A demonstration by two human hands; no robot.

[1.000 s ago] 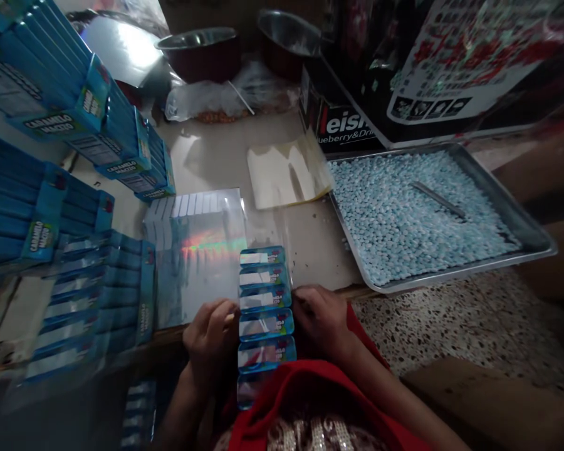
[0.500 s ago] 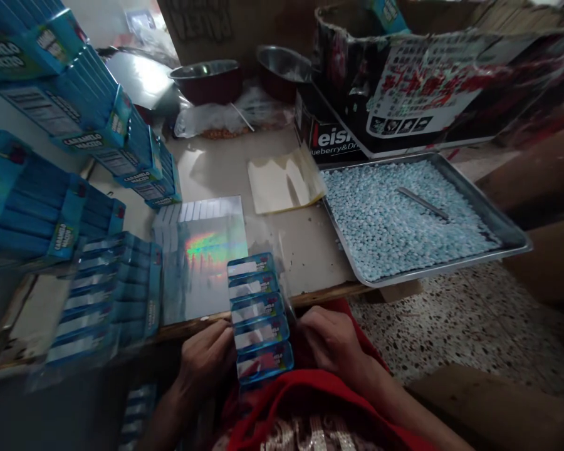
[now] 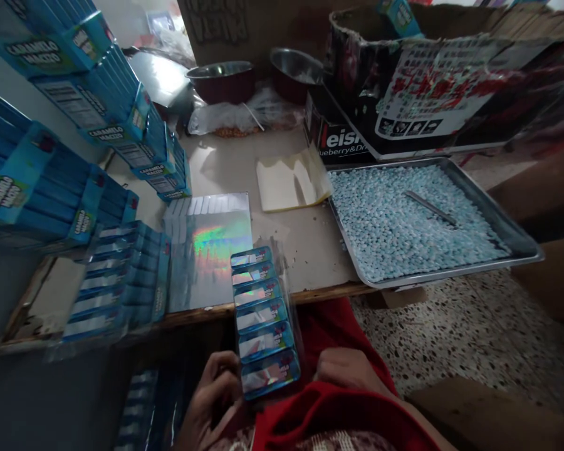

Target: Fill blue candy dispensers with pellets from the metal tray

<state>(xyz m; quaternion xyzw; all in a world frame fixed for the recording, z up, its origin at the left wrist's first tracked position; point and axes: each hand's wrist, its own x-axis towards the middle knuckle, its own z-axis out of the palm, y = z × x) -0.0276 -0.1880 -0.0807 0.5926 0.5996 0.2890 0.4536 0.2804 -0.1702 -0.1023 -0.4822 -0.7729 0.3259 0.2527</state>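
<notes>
A row of several small blue candy boxes in clear wrap [image 3: 263,319] leans from my lap up onto the table's front edge. My left hand [image 3: 214,401] grips the row's near left side, fingers curled round it. My right hand [image 3: 348,371] is closed at the row's near right side, partly behind my red sleeve; what it pinches is hidden. A shiny holographic sheet [image 3: 207,257] lies on the table just left of the row.
Stacks of blue candy cartons [image 3: 51,169] fill the left. A wrapped pack of boxes [image 3: 117,288] lies at the front left. A metal tray [image 3: 521,247] of pale blue candies with a metal tool sits right. Behind are a printed cardboard box [image 3: 427,94] and bowls [image 3: 220,78].
Both hands have pulled the row of boxes toward my lap, and they now sit lower and closer to me. The view has tilted up slightly.
</notes>
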